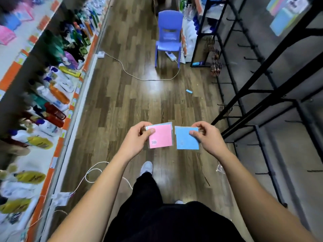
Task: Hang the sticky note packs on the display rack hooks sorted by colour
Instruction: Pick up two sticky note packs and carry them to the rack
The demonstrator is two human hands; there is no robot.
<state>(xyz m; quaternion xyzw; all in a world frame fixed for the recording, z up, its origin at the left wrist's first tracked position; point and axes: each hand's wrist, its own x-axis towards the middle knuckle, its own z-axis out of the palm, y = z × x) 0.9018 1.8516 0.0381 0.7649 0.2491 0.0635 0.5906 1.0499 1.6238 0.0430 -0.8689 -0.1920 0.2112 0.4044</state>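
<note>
- Left hand (138, 137): fingers curled, thumb pressed on the face of a pink sticky note pack (160, 136), pinched near its upper left corner; more packs apparently stacked behind the pink one, count not clear.
- Right hand (208, 137): fingers curled too, thumb on the face of a blue sticky note pack (187, 139), pinched at its upper right corner.
- Both packs held flat and face up at mid-scene, just beside each other, edges near but seemingly apart, over the wooden floor (132, 95).
- Display rack (262, 88) to the right, black frame with rows of thin hooks (250, 58) jutting into the aisle; most look bare, and neither pack is near any of them.
- Far up at the top right, pastel packs (286, 14) already hanging, blurred.
- Further out: purple chair (168, 37) at the far end of the aisle, white cable (139, 77) across the floor, shelves of bottles (52, 95) along the left.
- Step in hand, judged: sorting done by colour between the two hands, hanging not yet begun.
- Next move, judged: turn right, pick one hook per colour, line up each pack's hang hole with the hook tip and slide on; hole not visible here, so likely needs finding at the top edge first.
</note>
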